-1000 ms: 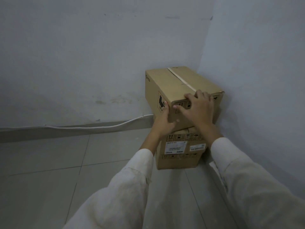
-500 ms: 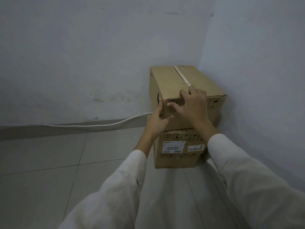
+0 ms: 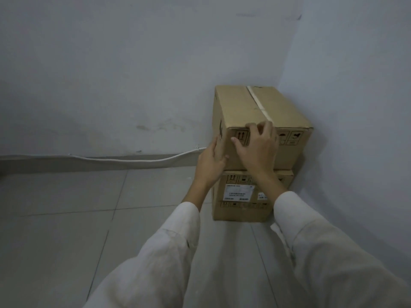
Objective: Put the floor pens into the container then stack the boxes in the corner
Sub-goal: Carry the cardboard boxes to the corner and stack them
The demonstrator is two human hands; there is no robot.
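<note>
Resting on the lower box [image 3: 241,211], the taped top box [image 3: 249,107] (contents unseen) meets open left hand [image 3: 210,164] and right hand [image 3: 258,150].

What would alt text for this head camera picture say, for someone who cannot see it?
Two hands press on the upper cardboard box of a two-box stack in a room corner: the left hand on its left side, the right hand flat on its front. The lower box sits on a tiled floor, with a white cable along the wall.
</note>
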